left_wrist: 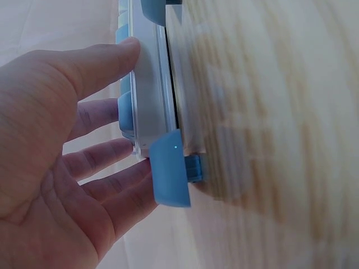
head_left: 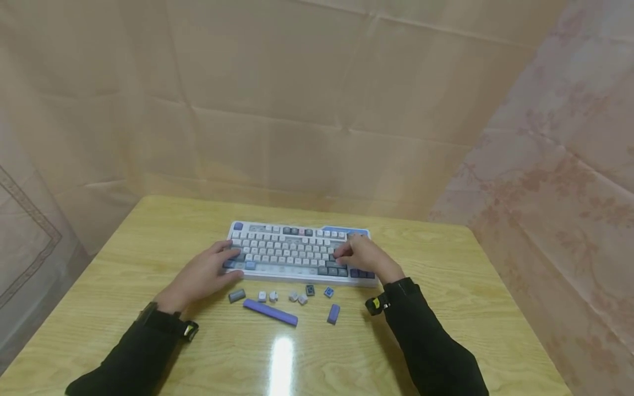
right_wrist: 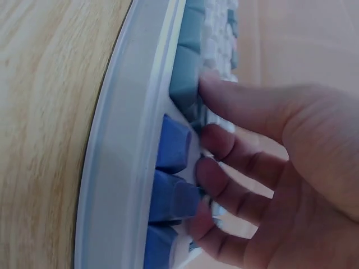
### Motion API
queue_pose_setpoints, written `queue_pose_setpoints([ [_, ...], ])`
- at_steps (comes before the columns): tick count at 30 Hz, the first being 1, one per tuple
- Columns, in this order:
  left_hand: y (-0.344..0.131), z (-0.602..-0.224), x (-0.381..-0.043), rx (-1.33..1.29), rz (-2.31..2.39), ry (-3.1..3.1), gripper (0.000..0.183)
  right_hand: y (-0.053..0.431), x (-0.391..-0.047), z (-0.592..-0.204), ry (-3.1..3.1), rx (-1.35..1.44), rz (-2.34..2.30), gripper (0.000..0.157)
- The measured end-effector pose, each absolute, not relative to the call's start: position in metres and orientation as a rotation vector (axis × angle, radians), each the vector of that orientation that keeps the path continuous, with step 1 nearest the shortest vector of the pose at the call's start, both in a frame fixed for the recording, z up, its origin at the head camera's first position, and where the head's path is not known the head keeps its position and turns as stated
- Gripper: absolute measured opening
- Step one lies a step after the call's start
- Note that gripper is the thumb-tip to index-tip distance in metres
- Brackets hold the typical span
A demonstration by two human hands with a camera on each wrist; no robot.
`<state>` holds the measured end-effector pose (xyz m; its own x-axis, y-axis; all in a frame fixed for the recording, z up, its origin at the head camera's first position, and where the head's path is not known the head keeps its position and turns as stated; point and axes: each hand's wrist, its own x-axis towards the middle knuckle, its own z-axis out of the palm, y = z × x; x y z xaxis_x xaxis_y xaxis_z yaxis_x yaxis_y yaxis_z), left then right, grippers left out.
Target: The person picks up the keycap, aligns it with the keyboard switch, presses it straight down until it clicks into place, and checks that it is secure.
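A white keyboard (head_left: 282, 270) with white, grey and blue keycaps lies on the table. At its left end rests my left hand (head_left: 208, 272), the thumb against the front edge and the fingers spread over the side and the left keys. My right hand (head_left: 364, 256) is over the right part, fingers bent. In the right wrist view, its thumb and forefinger pinch a dark keycap (right_wrist: 196, 115) beside a larger grey key (right_wrist: 185, 73); the fingertips partly hide it. Dark blue keys (right_wrist: 174, 143) sit near the other fingers.
In front of the keyboard lie a long purple spacebar (head_left: 270, 312), a grey keycap (head_left: 236, 296), a purple keycap (head_left: 333, 314), a blue keycap (head_left: 329, 292), a dark keycap (head_left: 310, 290) and several white keycaps (head_left: 262, 296). Curtains hang behind the wooden table (head_left: 426, 330).
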<state>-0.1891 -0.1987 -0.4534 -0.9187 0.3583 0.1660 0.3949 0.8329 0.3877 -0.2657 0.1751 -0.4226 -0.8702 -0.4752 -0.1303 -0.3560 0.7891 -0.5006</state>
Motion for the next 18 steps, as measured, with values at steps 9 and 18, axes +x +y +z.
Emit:
queue_pose_setpoints([
  [9, -0.199, -0.453, -0.188, -0.610, -0.666, -2.912, 0.061, 0.179, -0.249, -0.427, 2.794, -0.869, -0.626, 0.033],
  [18, -0.199, -0.452, -0.187, -0.611, -0.669, -2.910, 0.059, 0.178, -0.235, -0.426, 2.907, -0.949, -0.397, 0.057],
])
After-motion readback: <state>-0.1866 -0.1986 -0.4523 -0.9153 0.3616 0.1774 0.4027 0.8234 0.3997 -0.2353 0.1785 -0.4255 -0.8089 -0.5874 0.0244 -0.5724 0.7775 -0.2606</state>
